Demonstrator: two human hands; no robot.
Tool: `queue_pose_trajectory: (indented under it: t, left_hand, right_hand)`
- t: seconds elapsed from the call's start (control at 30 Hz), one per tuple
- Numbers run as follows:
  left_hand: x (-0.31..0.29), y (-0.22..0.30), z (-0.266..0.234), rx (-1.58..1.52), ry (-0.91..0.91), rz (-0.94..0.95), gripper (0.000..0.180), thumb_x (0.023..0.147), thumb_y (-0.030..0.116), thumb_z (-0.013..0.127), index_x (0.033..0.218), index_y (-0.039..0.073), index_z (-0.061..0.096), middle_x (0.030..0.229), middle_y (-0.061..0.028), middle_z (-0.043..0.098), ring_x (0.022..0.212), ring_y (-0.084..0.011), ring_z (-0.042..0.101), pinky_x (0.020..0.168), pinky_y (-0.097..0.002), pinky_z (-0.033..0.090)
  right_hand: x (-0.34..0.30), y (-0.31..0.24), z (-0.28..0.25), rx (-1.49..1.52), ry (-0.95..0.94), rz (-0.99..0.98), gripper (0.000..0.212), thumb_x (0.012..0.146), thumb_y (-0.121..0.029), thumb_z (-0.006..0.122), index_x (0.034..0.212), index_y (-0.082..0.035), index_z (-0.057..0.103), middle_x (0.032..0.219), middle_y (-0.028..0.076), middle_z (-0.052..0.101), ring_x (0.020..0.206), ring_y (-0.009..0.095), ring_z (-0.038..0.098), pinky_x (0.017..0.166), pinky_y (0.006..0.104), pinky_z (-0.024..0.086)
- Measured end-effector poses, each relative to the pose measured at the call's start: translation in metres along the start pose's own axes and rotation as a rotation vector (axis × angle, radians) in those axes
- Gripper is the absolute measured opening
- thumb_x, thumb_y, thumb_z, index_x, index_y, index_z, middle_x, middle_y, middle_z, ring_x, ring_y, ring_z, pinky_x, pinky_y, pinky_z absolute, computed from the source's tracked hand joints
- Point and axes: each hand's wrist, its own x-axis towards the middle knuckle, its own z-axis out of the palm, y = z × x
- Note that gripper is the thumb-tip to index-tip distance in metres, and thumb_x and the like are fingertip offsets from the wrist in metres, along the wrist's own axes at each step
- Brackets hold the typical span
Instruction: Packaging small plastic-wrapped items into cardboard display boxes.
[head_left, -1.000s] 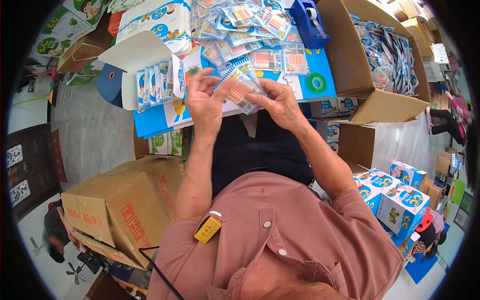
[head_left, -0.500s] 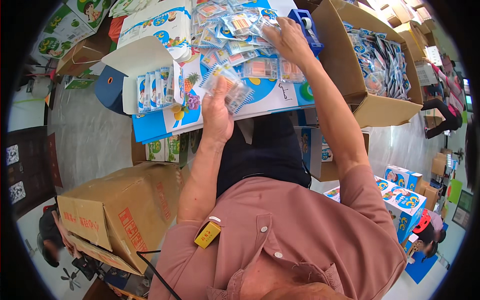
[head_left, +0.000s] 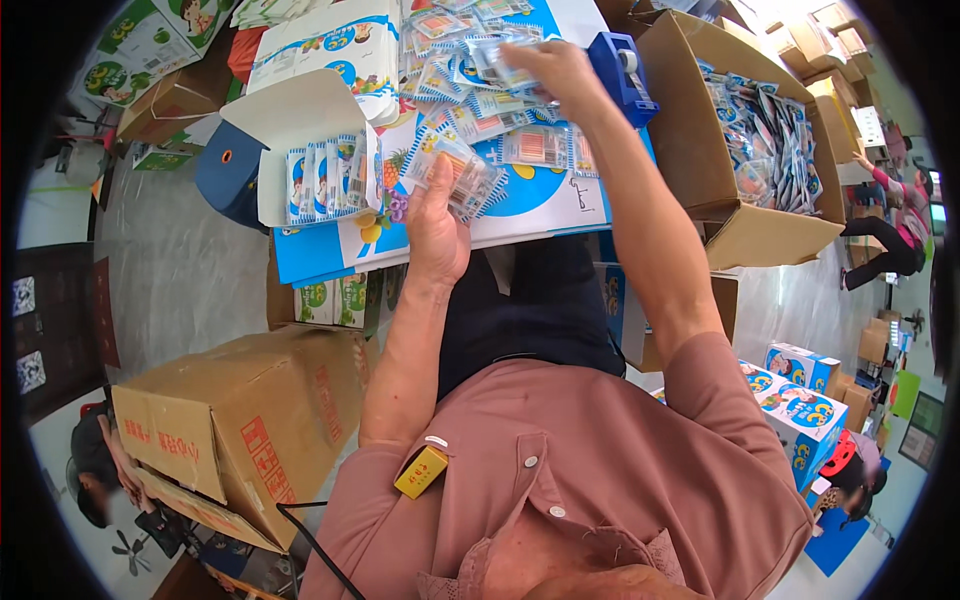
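Note:
My left hand [head_left: 437, 225] is closed, its thumb pressing several small clear-and-blue snack packets [head_left: 462, 180] against its fingers above the table's near edge. My right hand [head_left: 560, 75] reaches over a loose pile of packets [head_left: 487, 104] with similar reddish strips inside. Its fingers pinch the edge of one clear packet [head_left: 490, 62], slightly blurred. Left of my left hand stands an open white carton [head_left: 290, 112] with its lid raised. A row of packets [head_left: 318, 180] stands upright in it.
A blue tape dispenser [head_left: 622, 78] sits right of the pile. Beyond it, a large cardboard box [head_left: 690, 160] is full of packets. Flat white cartons [head_left: 325, 50] are stacked at the back left, and a blue cap [head_left: 228, 175] lies beside the open carton. Other people are farther off.
My right hand has moved left across the pile, a packet at its fingertips. My left hand keeps its packets in nearly the same place. The view has shifted slightly.

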Motion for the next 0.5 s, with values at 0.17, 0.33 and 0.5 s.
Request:
queue_pose_trajectory:
  t: [0.17,0.33,0.5]
  left_hand:
    - [0.001,0.012,0.013,0.014,0.024,0.061,0.034,0.107,0.027,0.059,0.131,0.004,0.061,0.124,-0.0049,0.066,0.114,-0.015,0.062,0.102,-0.0345,0.049]
    - [0.004,0.019,0.012,0.075,-0.02,0.136,0.035,0.107,0.028,0.058,0.132,0.003,0.059,0.125,-0.0054,0.065,0.115,-0.0146,0.061,0.103,-0.0341,0.046]
    - [0.007,0.01,0.027,0.103,-0.129,0.184,0.034,0.106,0.022,0.061,0.133,0.002,0.057,0.125,-0.0056,0.064,0.115,-0.0145,0.06,0.103,-0.0326,0.047]
  right_hand:
    - [-0.002,-0.004,0.03,-0.743,0.064,-0.165,0.056,0.076,-0.035,0.086,0.114,0.004,0.072,0.092,0.012,0.072,0.08,0.018,0.068,0.073,0.0339,0.053]
    - [-0.036,-0.017,0.02,-0.422,-0.036,-0.23,0.047,0.076,-0.028,0.086,0.108,0.003,0.072,0.093,0.013,0.073,0.084,0.016,0.067,0.077,0.0317,0.053]
    - [-0.093,-0.015,0.018,-0.205,-0.289,-0.298,0.035,0.091,-0.025,0.076,0.109,0.004,0.068,0.092,0.013,0.071,0.084,0.015,0.063,0.074,0.0299,0.052]
